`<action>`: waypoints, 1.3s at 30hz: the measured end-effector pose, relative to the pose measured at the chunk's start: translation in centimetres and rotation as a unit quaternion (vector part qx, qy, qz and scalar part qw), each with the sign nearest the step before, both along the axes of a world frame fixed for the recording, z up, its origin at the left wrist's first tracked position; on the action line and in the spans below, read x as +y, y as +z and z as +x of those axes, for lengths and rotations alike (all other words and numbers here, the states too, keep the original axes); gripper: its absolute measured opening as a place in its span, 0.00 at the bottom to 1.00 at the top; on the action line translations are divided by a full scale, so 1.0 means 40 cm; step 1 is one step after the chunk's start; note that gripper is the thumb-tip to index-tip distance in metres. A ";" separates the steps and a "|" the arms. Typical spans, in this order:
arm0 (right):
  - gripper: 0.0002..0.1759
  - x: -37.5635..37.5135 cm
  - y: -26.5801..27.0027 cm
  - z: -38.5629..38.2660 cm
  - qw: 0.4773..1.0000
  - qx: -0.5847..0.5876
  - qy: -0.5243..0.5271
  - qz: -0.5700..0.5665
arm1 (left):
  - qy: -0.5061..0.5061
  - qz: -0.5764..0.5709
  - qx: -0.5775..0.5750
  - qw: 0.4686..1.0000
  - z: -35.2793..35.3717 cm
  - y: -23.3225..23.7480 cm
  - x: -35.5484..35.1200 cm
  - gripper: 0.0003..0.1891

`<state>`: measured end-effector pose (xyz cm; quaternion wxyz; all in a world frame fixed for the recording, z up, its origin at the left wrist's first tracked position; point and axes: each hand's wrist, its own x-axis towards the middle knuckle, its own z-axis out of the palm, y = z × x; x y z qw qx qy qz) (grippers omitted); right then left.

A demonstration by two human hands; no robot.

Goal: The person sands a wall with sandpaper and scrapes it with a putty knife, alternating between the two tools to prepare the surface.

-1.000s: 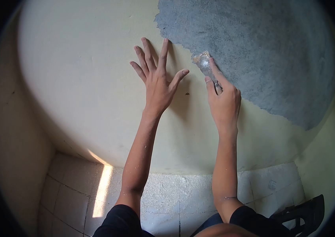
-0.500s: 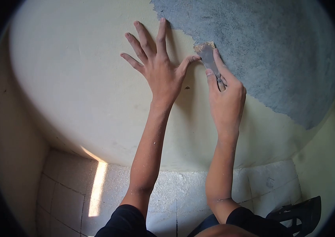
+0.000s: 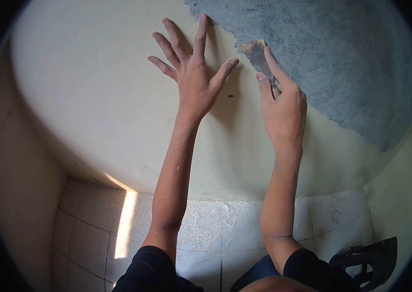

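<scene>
My right hand grips a putty knife, index finger stretched along its metal blade. The blade's tip, crusted with tan residue, lies at the border between cream paint and a bare grey patch. Most of the handle is hidden in my fist. To the left, my left hand rests on the painted wall with fingers spread wide, holding nothing. Its index fingertip is close to the ragged paint edge, and its thumb points toward the blade without touching it.
Below the wall is a tiled floor dusted with pale flakes. A strip of sunlight crosses it at left. A black plastic stool or chair stands at lower right. Side walls rise at left and right. A small chip marks the paint between my hands.
My right hand and the putty knife have moved up a little along the paint edge. The left hand has shifted slightly up, and its thumb now sits apart from the blade.
</scene>
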<state>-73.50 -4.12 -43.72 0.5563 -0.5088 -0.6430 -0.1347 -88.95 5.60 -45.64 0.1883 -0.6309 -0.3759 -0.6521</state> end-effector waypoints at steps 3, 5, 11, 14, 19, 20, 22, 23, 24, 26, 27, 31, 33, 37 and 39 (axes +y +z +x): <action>0.27 -0.012 0.010 -0.028 0.999 -0.017 -0.042 -0.013 | -0.003 -0.017 -0.007 1.000 0.006 0.004 -0.002 0.53; 0.27 -0.014 0.014 -0.037 0.999 -0.020 -0.047 -0.009 | -0.008 -0.034 -0.026 0.999 0.014 0.013 -0.001 0.54; 0.27 -0.045 0.033 -0.057 0.997 -0.013 -0.049 -0.055 | -0.039 -0.057 -0.073 0.995 0.048 0.036 -0.014 0.60; 0.27 -0.044 0.033 -0.062 0.997 -0.020 -0.051 -0.050 | -0.028 -0.050 -0.081 0.995 0.055 0.044 -0.003 0.63; 0.28 -0.001 0.017 -0.047 1.000 0.009 0.002 -0.014 | -0.004 -0.066 -0.092 0.994 0.066 0.048 0.001 0.61; 0.28 0.013 0.014 -0.066 0.999 0.033 0.003 -0.012 | -0.005 -0.071 -0.103 0.992 0.068 0.056 0.003 0.61; 0.27 0.044 0.005 -0.113 0.998 0.047 -0.007 0.052 | -0.009 -0.081 -0.120 0.989 0.075 0.066 0.003 0.61; 0.27 0.038 0.001 -0.109 0.998 0.049 -0.007 0.031 | -0.021 -0.087 -0.112 0.990 0.072 0.062 -0.003 0.61; 0.28 0.020 0.018 -0.108 0.999 0.048 -0.003 0.013 | -0.033 -0.089 -0.107 0.990 0.066 0.060 -0.005 0.61; 0.28 0.014 0.027 -0.082 0.999 0.014 -0.019 0.031 | -0.054 -0.088 -0.095 0.990 0.053 0.059 -0.011 0.61; 0.28 0.008 0.028 -0.062 0.999 0.003 -0.027 0.021 | -0.064 -0.087 -0.082 0.991 0.045 0.054 -0.014 0.61; 0.27 -0.023 0.035 -0.018 0.998 -0.035 -0.054 -0.011 | -0.088 -0.084 -0.045 0.992 0.019 0.047 -0.036 0.62; 0.27 -0.038 0.041 -0.012 0.996 -0.045 -0.067 -0.028 | -0.095 -0.084 -0.056 0.990 0.023 0.052 -0.038 0.62; 0.28 -0.059 0.053 -0.036 0.996 -0.037 -0.055 -0.057 | -0.097 -0.068 -0.087 0.989 0.037 0.060 -0.035 0.63; 0.28 -0.063 0.053 -0.048 0.996 -0.044 -0.035 -0.067 | -0.099 -0.061 -0.091 0.989 0.039 0.059 -0.033 0.63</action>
